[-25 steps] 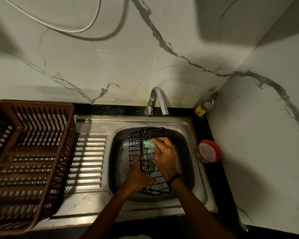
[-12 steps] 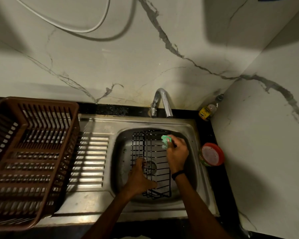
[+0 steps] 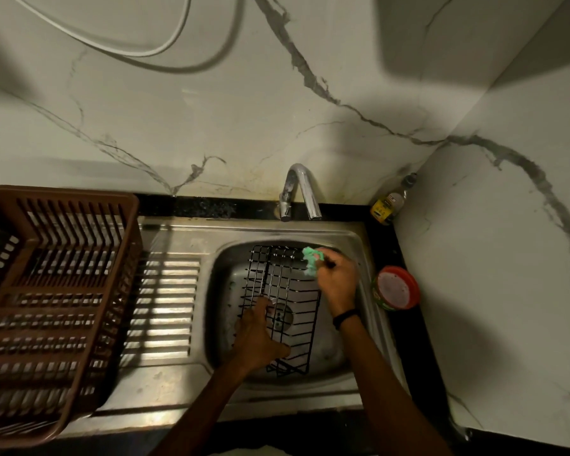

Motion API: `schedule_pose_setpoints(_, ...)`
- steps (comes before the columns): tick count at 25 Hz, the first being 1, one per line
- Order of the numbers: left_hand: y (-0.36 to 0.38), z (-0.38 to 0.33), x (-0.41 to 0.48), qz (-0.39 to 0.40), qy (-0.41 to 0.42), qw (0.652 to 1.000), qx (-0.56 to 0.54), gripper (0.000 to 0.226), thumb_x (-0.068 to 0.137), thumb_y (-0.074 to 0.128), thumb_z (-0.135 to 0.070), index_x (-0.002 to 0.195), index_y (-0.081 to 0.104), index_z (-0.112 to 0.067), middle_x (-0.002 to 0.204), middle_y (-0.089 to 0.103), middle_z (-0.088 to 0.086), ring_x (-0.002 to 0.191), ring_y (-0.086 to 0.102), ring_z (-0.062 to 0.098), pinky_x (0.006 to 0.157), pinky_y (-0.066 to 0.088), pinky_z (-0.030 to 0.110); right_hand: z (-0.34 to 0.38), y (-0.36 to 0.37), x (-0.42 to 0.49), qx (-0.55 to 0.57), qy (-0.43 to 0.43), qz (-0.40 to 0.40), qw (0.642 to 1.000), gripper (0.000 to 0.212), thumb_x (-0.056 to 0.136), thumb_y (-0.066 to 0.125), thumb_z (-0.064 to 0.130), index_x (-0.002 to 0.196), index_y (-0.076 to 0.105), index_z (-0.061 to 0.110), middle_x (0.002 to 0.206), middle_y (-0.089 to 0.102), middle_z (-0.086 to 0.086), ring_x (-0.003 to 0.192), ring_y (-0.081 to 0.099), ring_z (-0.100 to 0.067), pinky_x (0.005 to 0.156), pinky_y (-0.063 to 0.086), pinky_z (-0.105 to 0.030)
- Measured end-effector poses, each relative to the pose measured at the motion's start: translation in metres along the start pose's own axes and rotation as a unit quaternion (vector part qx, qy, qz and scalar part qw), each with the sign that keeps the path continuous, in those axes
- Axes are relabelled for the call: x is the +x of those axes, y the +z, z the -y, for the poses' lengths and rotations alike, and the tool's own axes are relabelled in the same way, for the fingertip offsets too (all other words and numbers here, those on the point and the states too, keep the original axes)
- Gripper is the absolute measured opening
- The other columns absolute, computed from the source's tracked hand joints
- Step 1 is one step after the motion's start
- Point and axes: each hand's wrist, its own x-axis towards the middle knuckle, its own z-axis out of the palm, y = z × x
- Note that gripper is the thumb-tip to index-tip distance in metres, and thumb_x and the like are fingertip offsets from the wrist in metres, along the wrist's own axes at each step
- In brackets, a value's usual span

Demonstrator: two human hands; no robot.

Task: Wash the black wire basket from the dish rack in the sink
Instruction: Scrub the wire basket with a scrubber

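The basket is lying in the sink bowl, over the drain. Its near left side is gripped by the left hand, fingers curled over the wires. A green scrubber is pinched in the right hand and pressed to the basket's far right corner. A tap is seen behind the sink, a red-lidded tub on the desk just right of it, and a brown rack on the drainboard at left.
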Motion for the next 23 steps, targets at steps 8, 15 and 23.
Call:
schedule_pose_setpoints(8, -0.006, -0.002, -0.003, 0.004, 0.017, 0.994, 0.107, 0.103, 0.063, 0.092, -0.029, 0.142, 0.026, -0.036, 0.143, 0.039, 0.005, 0.134, 0.037, 0.03, 0.1, 0.039, 0.037, -0.004, -0.031, 0.019, -0.058, -0.011, 0.08, 0.995, 0.02, 0.091, 0.064, 0.01, 0.108, 0.073, 0.014, 0.105, 0.073, -0.003, 0.092, 0.066, -0.009, 0.084, 0.057, -0.027)
schedule_pose_setpoints(15, -0.011, -0.015, -0.007, -0.003, 0.006, 0.98, 0.197, 0.106, 0.069, 0.088, -0.039, 0.149, 0.019, -0.039, 0.153, 0.033, 0.01, 0.142, 0.032, 0.036, 0.111, 0.04, 0.051, -0.004, -0.028, 0.007, -0.078, -0.082, 0.05, 0.992, 0.018, 0.09, 0.065, 0.011, 0.106, 0.073, 0.015, 0.107, 0.068, -0.002, 0.096, 0.064, -0.014, 0.087, 0.056, -0.034)
schedule_pose_setpoints(23, -0.018, -0.028, -0.011, -0.067, 0.003, 0.967, 0.247, 0.1, 0.072, 0.085, -0.042, 0.15, 0.021, -0.045, 0.152, 0.036, 0.004, 0.141, 0.03, 0.036, 0.108, 0.039, 0.057, -0.029, 0.013, -0.081, -0.213, -0.318, 0.16, 0.91, 0.021, 0.084, 0.065, 0.007, 0.102, 0.072, 0.015, 0.091, 0.059, -0.002, 0.083, 0.053, -0.016, 0.07, 0.043, -0.024)
